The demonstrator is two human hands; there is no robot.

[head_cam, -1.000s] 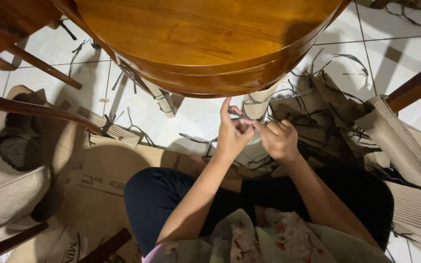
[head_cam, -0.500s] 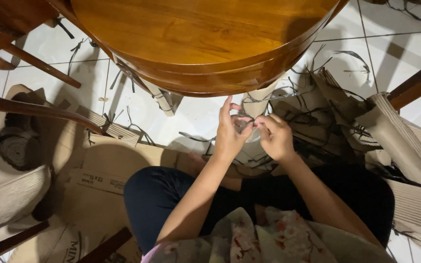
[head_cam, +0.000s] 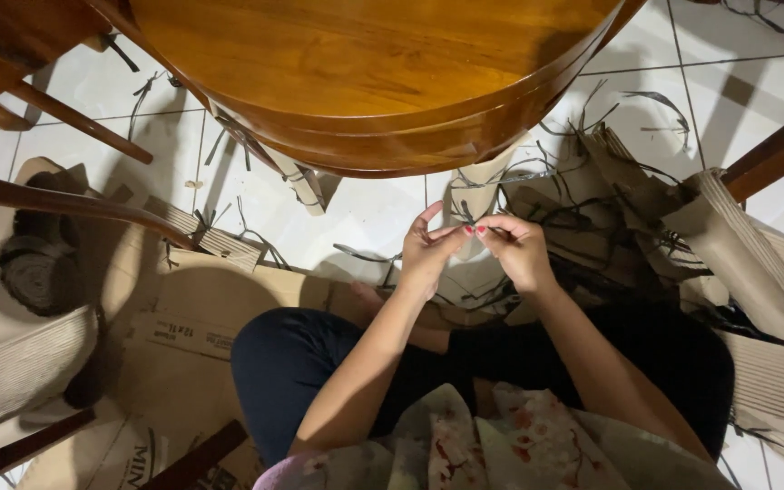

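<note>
A thin dark strip (head_cam: 466, 218), narrow as a shaving, is pinched between the two hands just below the rim of the round wooden table (head_cam: 374, 82). The left hand (head_cam: 428, 249) and right hand (head_cam: 517, 247) meet at their fingertips, fingers drawn narrow on the strip; how much of it runs between them is too small to tell.

The person sits cross-legged on the white tiled floor (head_cam: 365, 213), in dark trousers. More dark strips (head_cam: 632, 100) lie scattered over the tiles and over a heap of corrugated cardboard pieces (head_cam: 610, 195) just beyond the right hand. A ribbed cardboard roll (head_cam: 746, 254) lies at the right edge. The table's rounded edge hangs over the floor just beyond the hands.

A flattened brown cardboard box (head_cam: 183, 318) lies on the floor at the left, with a pale rectangular label and dark printing near its lower corner. Wooden chair legs (head_cam: 65, 204) cross above it.
</note>
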